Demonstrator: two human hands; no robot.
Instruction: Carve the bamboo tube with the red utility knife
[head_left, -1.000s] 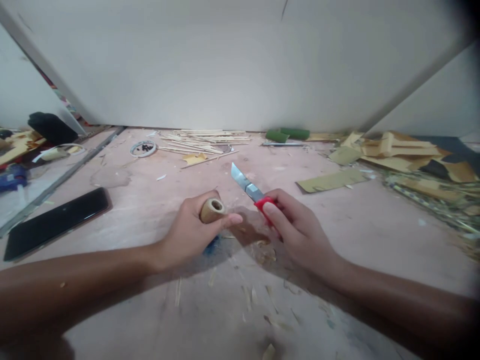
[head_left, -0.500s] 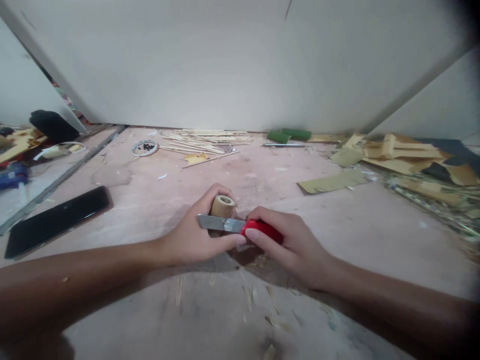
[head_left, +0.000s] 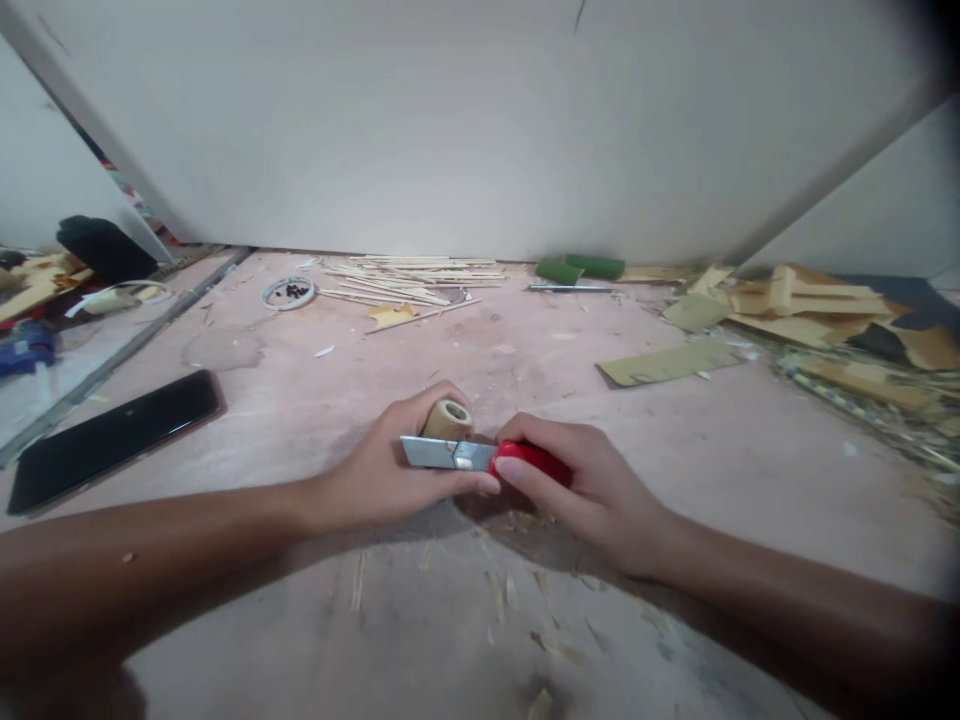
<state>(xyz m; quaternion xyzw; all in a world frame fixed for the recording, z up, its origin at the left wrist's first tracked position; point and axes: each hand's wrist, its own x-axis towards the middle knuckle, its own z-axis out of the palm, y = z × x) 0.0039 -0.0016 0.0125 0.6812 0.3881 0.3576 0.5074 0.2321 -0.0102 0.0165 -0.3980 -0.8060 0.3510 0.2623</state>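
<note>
My left hand [head_left: 397,455] is wrapped round a short, hollow bamboo piece [head_left: 448,421], its open end tilted up toward me. In my right hand [head_left: 581,480] is a red-handled utility knife [head_left: 450,453], gripped by the handle with the thumb along it. The wide blade points left and lies across the near side of the bamboo, close to my left thumb. The lower part of the bamboo is hidden behind the blade and fingers. Thin shavings [head_left: 499,595] are scattered on the tabletop [head_left: 315,620] below my hands.
A phone [head_left: 116,435] lies at left. Toward the back are a tape ring [head_left: 288,293] holding small dark bits, thin sticks [head_left: 412,280] and green tubes [head_left: 577,268]. A cardboard strip [head_left: 667,364] and a scrap pile [head_left: 810,305] are at right. A white panel [head_left: 465,130] rises behind.
The bamboo piece has tipped, its open end turning slightly right and toward me. The knife has shifted a little to the right and down. Both hands keep their grips.
</note>
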